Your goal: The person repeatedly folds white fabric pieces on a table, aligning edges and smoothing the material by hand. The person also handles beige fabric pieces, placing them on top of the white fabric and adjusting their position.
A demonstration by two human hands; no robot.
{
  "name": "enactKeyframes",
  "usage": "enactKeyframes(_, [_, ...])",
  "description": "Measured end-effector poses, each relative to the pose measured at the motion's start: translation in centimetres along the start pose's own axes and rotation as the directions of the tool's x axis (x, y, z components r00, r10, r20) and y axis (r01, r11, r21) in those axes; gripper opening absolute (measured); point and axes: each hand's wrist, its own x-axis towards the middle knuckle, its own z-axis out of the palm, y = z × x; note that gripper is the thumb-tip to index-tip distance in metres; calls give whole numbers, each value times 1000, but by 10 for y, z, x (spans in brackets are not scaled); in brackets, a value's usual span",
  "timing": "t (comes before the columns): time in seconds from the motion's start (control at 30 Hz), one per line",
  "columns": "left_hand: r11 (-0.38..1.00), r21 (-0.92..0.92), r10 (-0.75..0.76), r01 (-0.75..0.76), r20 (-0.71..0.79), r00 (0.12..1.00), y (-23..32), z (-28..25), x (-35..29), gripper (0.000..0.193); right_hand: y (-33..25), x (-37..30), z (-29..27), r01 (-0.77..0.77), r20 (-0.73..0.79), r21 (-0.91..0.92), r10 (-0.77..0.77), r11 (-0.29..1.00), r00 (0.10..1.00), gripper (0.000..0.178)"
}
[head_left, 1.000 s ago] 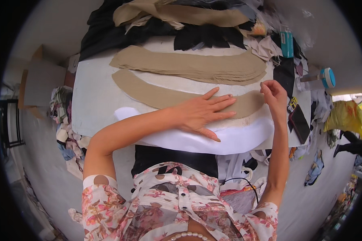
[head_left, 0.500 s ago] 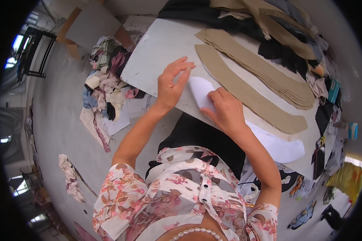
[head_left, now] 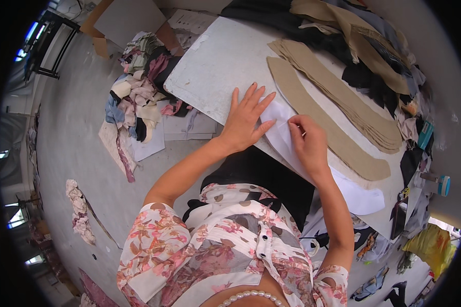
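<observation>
My left hand (head_left: 247, 118) lies with its fingers spread on the table (head_left: 210, 66), its thumb against the upper end of a white curved piece (head_left: 278, 134). Whether this piece is paper or thin cloth I cannot tell. Close beside it, my right hand (head_left: 310, 143) is curled, thumb and forefinger pinched at the white piece's far edge. More of the white layer (head_left: 361, 195) shows past my right forearm, along the near edge of the table. Just beyond my right hand lies a single tan curved cloth strip (head_left: 338, 137).
Behind the single strip lies a stack of tan strips (head_left: 338, 84). Black cloth (head_left: 271, 18) and loose tan scraps (head_left: 338, 20) are heaped at the far edge. Fabric scraps (head_left: 138, 97) pile up left of the table, near a cardboard box (head_left: 130, 23). A turquoise box (head_left: 425, 134) sits at right.
The white piece's raised, folded-over end now lies flatter on the table. My left hand has come down from the air and spread out. My right hand has shifted right, into a pinch.
</observation>
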Motion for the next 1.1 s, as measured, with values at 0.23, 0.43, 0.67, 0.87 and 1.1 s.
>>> enactKeyframes(0.23, [995, -97, -56, 36, -208, 977, 6, -5, 2, 52, -7, -5, -31, 214, -227, -38, -217, 976, 950, 12])
enactKeyframes(0.43, [397, -802, -255, 447, 372, 893, 47, -45, 12, 27, -7, -11, -37, 526, -99, -415, -611, 743, 785, 23])
enactKeyframes(0.67, [457, -822, -256, 340, 244, 935, 79, -47, 47, 16, 2, -15, -44, -163, 196, 738, 23, 654, 980, 74])
enactKeyframes(0.87, [302, -893, -191, 334, 287, 939, 85, -23, 77, 19, 34, -89, -180, -407, 204, 213, 367, 888, 908, 65])
enactKeyframes(1.1, [228, -848, -153, 478, 453, 878, 101, -7, 106, 19, 13, -146, -272, -405, -173, 72, 411, 912, 895, 65])
